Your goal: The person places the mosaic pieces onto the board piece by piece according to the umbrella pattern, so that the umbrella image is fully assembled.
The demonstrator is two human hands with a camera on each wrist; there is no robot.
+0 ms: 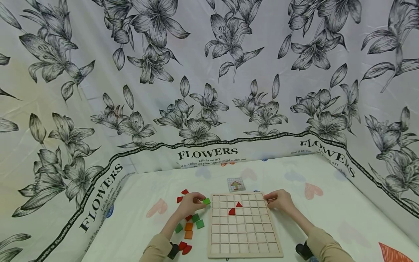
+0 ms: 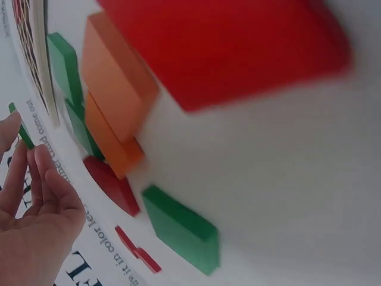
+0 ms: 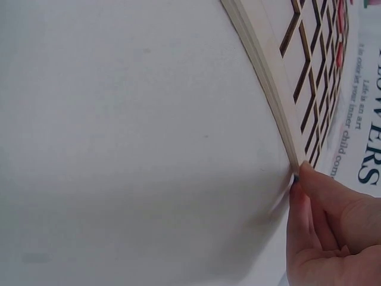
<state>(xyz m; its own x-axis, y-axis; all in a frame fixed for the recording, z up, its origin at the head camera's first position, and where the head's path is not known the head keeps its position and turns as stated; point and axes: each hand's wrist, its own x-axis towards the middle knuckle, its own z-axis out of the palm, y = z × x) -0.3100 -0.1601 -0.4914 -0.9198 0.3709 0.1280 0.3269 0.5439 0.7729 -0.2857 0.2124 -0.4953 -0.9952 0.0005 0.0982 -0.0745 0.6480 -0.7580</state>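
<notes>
Head view: left hand (image 1: 191, 204) has thumb and fingers clamped on a light green square tile (image 1: 206, 201), just outside the wooden grid board (image 1: 245, 255), left of its far left corner. Right hand (image 1: 280, 201) is at the board's far right corner. Board as container: two upper cells filled, one with a red triangle tile (image 1: 239, 205), a red quarter-round tile (image 1: 232, 211) in the cell diagonally nearer and left; other cells bare. Pattern card (image 1: 236, 184) lies just beyond the board's far edge; green tiles (image 1: 200, 224), orange tiles (image 1: 188, 226) and red pieces (image 1: 187, 249) lie loose left of the board, no box or tray for them. Risk, my judgement: the left sleeve or forearm could sweep these about, being so near; a miscount against the card's small grid could put the tile in a wrong cell. Left wrist view: tile pinched on edge by the fingertips, so a slip could drop it outside the board. Right wrist view: hand pinches the board's corner, thumb on top; a tug or lift there could probably skew the board and shift the two seated pieces.
</notes>
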